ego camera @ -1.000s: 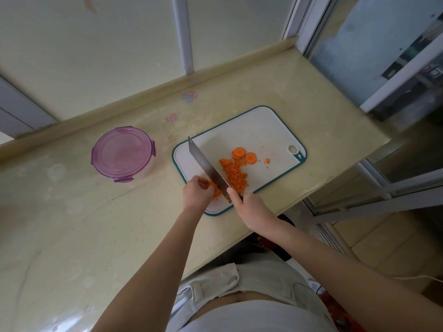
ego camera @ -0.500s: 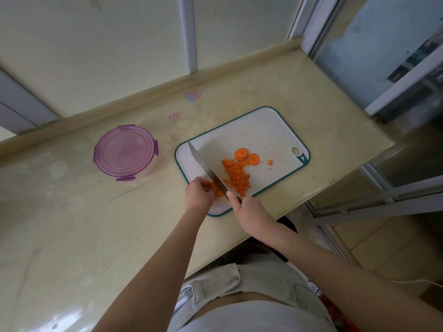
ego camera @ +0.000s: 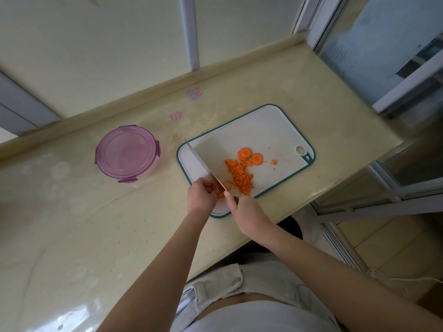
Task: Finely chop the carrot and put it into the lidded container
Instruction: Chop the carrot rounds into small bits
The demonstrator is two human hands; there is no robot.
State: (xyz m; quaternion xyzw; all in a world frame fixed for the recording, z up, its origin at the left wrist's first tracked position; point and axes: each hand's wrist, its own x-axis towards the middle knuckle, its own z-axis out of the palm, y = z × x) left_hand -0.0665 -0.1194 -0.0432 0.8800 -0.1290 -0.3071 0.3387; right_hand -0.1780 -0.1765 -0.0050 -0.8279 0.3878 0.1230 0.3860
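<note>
A white cutting board point(ego camera: 261, 130) with a green rim lies on the beige counter. On it sits a pile of finely chopped carrot point(ego camera: 239, 177), with two round carrot slices point(ego camera: 250, 156) beyond the pile. My right hand point(ego camera: 248, 213) grips the handle of a long knife point(ego camera: 203, 165), whose blade lies across the board's left part. My left hand point(ego camera: 200, 194) holds a carrot piece point(ego camera: 219, 190) against the blade with curled fingers. A round container with a purple lid point(ego camera: 127, 153) stands shut to the left of the board.
The beige counter point(ego camera: 96, 224) ends at a raised back ledge below window glass. Its front edge runs diagonally just behind my hands. A small carrot bit point(ego camera: 274, 162) lies near the board's hanging hole. To the right are window frames and floor tiles below.
The knife blade has dropped lower and nearer the board beside my left hand. Both hands stay in nearly the same place. The camera has shifted slightly.
</note>
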